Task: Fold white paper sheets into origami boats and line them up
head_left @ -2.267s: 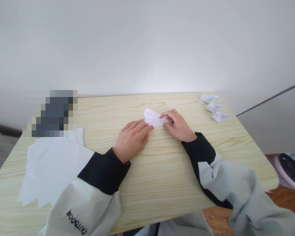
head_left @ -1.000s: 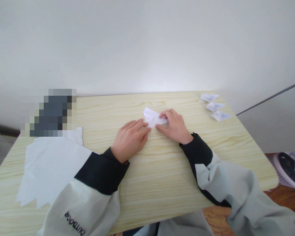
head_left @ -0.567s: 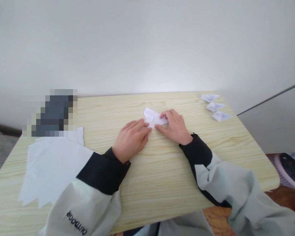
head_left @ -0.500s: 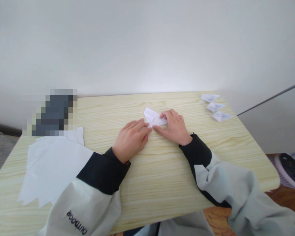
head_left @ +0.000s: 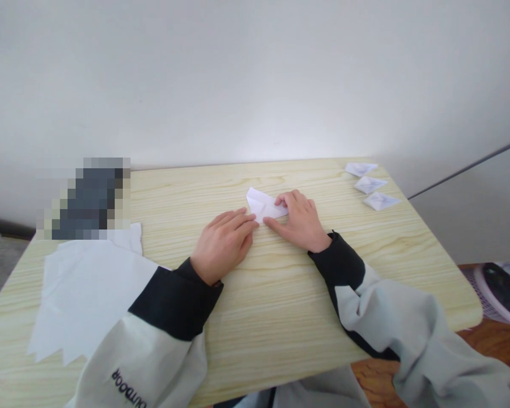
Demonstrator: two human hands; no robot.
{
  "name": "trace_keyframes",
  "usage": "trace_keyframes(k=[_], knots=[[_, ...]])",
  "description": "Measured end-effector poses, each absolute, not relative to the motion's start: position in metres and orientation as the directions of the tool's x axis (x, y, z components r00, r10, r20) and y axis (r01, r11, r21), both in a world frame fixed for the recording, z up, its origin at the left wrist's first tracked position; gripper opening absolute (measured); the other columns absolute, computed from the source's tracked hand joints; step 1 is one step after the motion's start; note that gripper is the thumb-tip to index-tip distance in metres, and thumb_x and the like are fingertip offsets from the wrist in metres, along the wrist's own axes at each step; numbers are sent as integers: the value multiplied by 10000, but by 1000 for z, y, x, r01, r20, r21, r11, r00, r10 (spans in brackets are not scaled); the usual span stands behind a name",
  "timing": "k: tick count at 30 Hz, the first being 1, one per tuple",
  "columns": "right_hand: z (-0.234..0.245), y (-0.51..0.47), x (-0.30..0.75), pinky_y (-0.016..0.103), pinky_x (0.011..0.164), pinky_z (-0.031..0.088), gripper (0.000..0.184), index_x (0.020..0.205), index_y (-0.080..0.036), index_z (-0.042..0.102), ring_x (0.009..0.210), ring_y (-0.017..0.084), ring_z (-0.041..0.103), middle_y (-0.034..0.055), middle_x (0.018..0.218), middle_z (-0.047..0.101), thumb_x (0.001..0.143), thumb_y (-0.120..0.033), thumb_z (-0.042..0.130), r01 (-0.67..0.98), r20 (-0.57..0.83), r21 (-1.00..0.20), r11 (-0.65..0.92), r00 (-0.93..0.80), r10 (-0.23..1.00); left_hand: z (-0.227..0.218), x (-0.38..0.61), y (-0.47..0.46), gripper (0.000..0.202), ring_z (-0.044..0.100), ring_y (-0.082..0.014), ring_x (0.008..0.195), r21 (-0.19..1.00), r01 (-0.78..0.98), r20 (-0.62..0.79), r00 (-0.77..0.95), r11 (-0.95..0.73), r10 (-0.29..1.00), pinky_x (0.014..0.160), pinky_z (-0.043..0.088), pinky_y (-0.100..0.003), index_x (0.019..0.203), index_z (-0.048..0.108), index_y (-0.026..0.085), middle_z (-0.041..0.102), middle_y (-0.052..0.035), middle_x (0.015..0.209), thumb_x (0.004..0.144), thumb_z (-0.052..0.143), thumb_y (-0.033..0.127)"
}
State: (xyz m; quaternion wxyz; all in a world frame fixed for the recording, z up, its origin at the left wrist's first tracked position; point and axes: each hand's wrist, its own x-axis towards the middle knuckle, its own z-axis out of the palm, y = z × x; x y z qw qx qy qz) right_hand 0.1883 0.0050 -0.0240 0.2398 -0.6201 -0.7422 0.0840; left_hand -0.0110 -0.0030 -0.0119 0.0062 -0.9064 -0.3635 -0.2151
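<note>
The one view came from a camera worn on the person's head; it faced forward and tilted down over the table (head_left: 255, 317), from just above its near edge; the two sleeves (head_left: 153, 345) ran in from the bottom, and the left hand (head_left: 223, 243) and right hand (head_left: 304, 221) sat near mid-frame; it took in the table's far edge, the wall (head_left: 255, 79) above, and a basket (head_left: 484, 296) cut by the right border.

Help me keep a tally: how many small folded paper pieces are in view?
4. The center piece is touched by the left hand and right hand; a back piece, middle piece and front piece line up far right on the table. The pixelated patch may hide others.
</note>
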Motion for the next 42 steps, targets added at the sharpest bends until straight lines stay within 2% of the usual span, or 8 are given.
trace_keyframes(k=[10,16,21,27,33,36,39,42], knots=[[-25,6,188,392,842,348,372,967,-214,516,982,256,532,63,1027,569,742,-499,597,893,263,-402,204,-101,959,-12,-10,-2,275,600,-226,1117,137,664,388,646,-735,657,961,491,-393,1045,676,184,683,-42,1137,883,456,157],[-24,7,189,387,842,347,311,970,-218,521,989,247,537,55,1039,567,738,-409,602,878,234,-436,198,-102,967,-11,-10,-3,264,606,-229,1109,146,669,381,642,-729,665,943,504,-400,1012,690,190,688,-42,1126,880,463,160],[-25,5,188,397,841,348,381,970,-218,516,984,259,532,62,1025,564,737,-508,598,892,263,-401,210,-107,959,-11,-11,-2,265,610,-232,1102,133,664,393,646,-735,655,939,507,-401,1019,691,186,695,-39,1108,877,469,157],[-27,6,188,396,830,354,378,957,-222,513,973,255,532,58,1011,567,728,-508,606,892,275,-398,213,-106,956,-11,-10,-2,261,606,-230,1104,139,659,389,651,-740,652,939,505,-400,1014,691,192,691,-41,1112,871,476,155],[-24,8,191,397,839,370,305,970,-216,526,986,248,543,59,1029,572,747,-409,601,865,239,-452,216,-115,964,-12,-10,-2,248,593,-236,1101,131,643,397,663,-754,635,931,505,-400,1000,688,182,690,-44,1085,870,479,154],[-23,7,193,396,866,374,297,1018,-209,533,998,238,549,66,1046,579,769,-363,583,842,249,-477,253,-146,957,-13,-10,-2,241,590,-233,1062,122,621,405,682,-775,610,899,514,-392,1003,688,196,689,-51,1025,861,497,160],[-23,6,193,404,902,367,369,1122,-203,528,1038,238,544,78,1087,578,783,-340,577,839,264,-464,283,-174,949,-15,-11,-2,237,578,-230,1032,123,602,423,687,-789,591,868,521,-376,1003,687,196,680,-55,978,855,506,158],[-24,5,192,411,909,369,421,1186,-209,523,1070,248,531,88,1124,570,804,-380,571,852,278,-435,291,-180,943,-15,-11,-2,244,566,-228,1030,133,600,430,682,-789,591,868,514,-370,1012,680,184,668,-60,989,852,499,146]])
